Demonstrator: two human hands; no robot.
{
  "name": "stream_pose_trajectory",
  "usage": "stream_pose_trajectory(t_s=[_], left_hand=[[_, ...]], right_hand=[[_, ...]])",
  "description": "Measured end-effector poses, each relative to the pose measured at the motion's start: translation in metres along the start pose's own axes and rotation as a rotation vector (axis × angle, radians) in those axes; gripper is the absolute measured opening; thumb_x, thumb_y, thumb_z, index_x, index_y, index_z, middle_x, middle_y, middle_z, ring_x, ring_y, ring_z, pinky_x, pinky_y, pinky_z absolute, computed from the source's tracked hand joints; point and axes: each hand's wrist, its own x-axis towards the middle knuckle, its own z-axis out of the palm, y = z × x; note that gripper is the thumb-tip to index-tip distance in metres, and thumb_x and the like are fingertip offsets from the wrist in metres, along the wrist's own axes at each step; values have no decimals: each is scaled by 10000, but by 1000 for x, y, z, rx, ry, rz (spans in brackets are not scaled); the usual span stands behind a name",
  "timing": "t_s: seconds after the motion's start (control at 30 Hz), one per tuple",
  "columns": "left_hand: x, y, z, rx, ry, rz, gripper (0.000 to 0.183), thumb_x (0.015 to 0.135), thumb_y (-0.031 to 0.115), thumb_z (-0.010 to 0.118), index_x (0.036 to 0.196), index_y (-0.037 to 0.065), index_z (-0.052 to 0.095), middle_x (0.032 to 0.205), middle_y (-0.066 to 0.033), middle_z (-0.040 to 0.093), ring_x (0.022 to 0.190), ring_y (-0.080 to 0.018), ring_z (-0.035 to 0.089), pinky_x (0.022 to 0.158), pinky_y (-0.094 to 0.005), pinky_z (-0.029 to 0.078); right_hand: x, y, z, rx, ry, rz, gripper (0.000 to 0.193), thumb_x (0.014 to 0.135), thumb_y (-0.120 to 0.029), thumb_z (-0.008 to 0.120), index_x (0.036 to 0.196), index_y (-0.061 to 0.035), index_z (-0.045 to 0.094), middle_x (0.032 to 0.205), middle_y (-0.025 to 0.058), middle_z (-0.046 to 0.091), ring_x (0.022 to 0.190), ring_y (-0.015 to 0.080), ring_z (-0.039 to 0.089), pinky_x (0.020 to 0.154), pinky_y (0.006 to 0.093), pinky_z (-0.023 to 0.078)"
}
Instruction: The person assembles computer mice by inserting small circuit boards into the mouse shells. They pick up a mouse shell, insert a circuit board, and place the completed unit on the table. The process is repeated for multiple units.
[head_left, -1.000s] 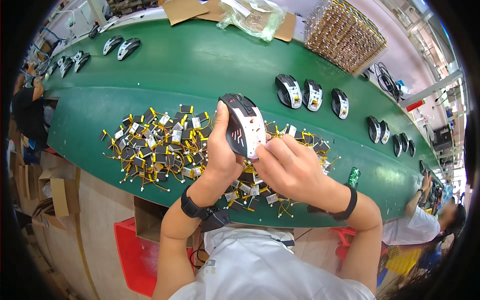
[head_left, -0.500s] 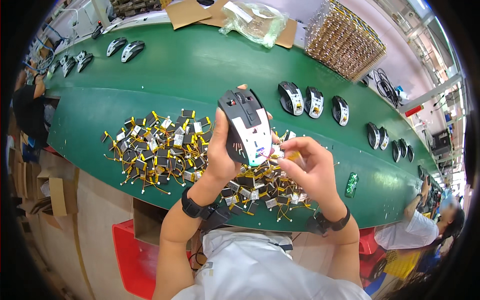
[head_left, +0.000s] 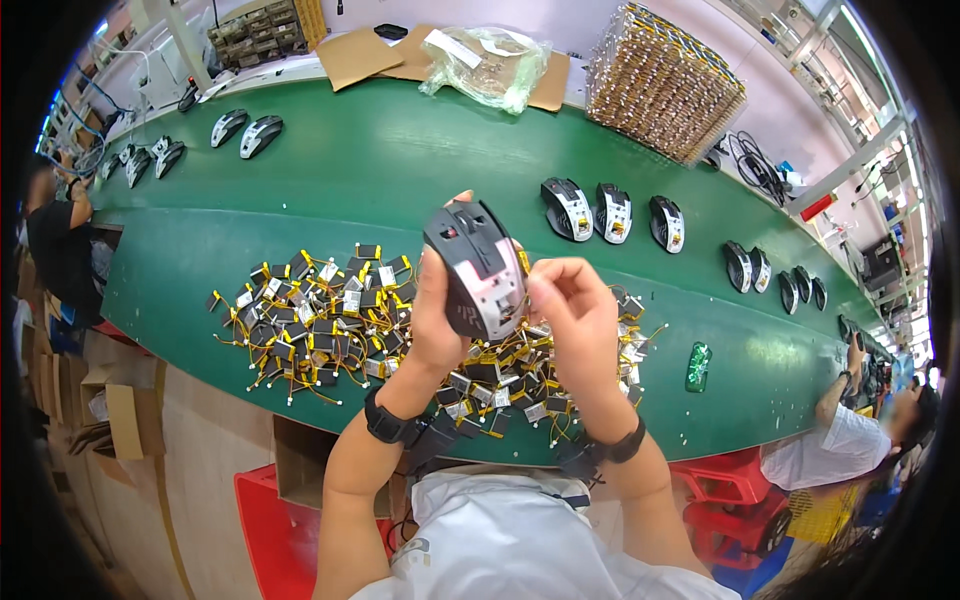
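Note:
My left hand [head_left: 440,320] is wrapped round a black and white computer mouse [head_left: 482,268] with its upper shell partly off, held tilted above the table. At the mouse's right edge, my right hand [head_left: 575,315] has thumb and forefinger pinched together. A small yellow patch [head_left: 523,261] shows beside those fingertips; whether it belongs to a battery cannot be made out. Below both hands lies a loose heap of small flat batteries [head_left: 320,325], black and silver with yellow tape and thin wires ending in white plugs.
Several similar mice [head_left: 613,212] stand in a line at the right, and more [head_left: 262,136] at the far left. A green piece [head_left: 698,367] lies right of the heap. Behind are cardboard [head_left: 358,58], a plastic bag [head_left: 490,65] and a tall wired stack [head_left: 660,90]. Co-workers sit at both ends.
The mouse has turned and tilted slightly, and the light at its lower end no longer shows. My right hand has moved left and up against its side; the blurred yellow battery there has left plain view.

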Motion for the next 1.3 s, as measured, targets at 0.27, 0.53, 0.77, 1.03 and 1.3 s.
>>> stream_pose_trajectory(t_s=[0.27,0.53,0.77,1.03,1.3], left_hand=[[1,5,0,26,-144,-23,820,967,625,398,1507,43,195,1161,-185,588,1082,-247,604,917,-378,520],[-2,0,3,46,-62,-37,745,992,596,360,1512,89,195,1198,-193,588,1092,-279,620,893,-388,546],[1,-1,5,-115,102,-101,645,1025,564,256,1481,111,300,1153,-198,609,913,-322,682,805,-424,579],[2,4,2,-176,-1,-86,651,1012,595,267,1495,159,244,1157,-186,586,907,-315,684,791,-435,579],[1,6,1,-126,30,34,689,1003,604,297,1520,163,186,1158,-189,577,899,-313,674,784,-427,580]], right_hand=[[8,-3,-18,328,-34,374,199,918,-130,693,1048,-56,562,942,31,646,841,99,631,735,243,512],[2,5,-12,240,223,-25,277,882,2,685,1144,11,595,1007,83,653,933,141,650,835,280,537],[-15,-24,11,27,-12,-100,408,870,5,702,1246,9,543,998,136,696,913,165,684,832,295,551],[-20,-24,11,-948,-74,-617,277,766,-32,768,1039,-47,719,902,80,681,814,250,630,722,326,513],[-16,-8,13,-493,27,-255,201,833,-32,755,1005,18,662,937,75,652,754,115,663,694,227,563]])
